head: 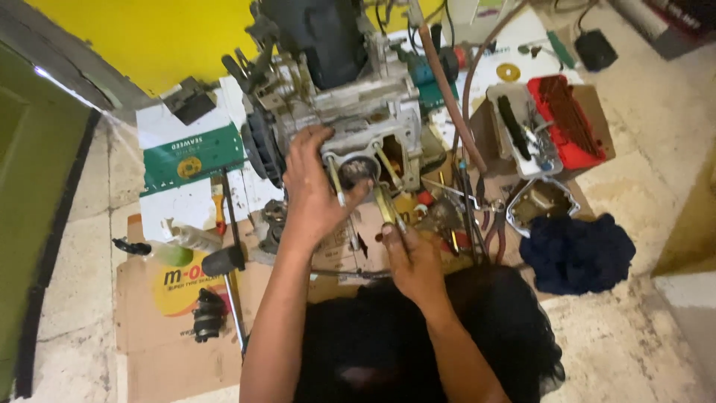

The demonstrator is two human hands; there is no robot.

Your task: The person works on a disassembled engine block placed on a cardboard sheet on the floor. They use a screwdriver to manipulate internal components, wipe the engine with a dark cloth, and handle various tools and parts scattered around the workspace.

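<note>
Left hand (312, 186), arm extended forward, rests with fingers spread against the small engine (350, 112) beside its round bore. Right hand (409, 254), wrist bent, pinches 1 slender yellowish rod (385, 205) leading into the engine.

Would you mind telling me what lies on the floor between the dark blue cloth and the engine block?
In the head view, between the dark blue cloth and the engine block lie a grey metal cover and scattered hand tools.

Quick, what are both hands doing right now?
Left hand: open, fingers spread against the face of the engine block, not gripping anything.
Right hand: closed around a thin metal tool pointed at the engine.
</note>
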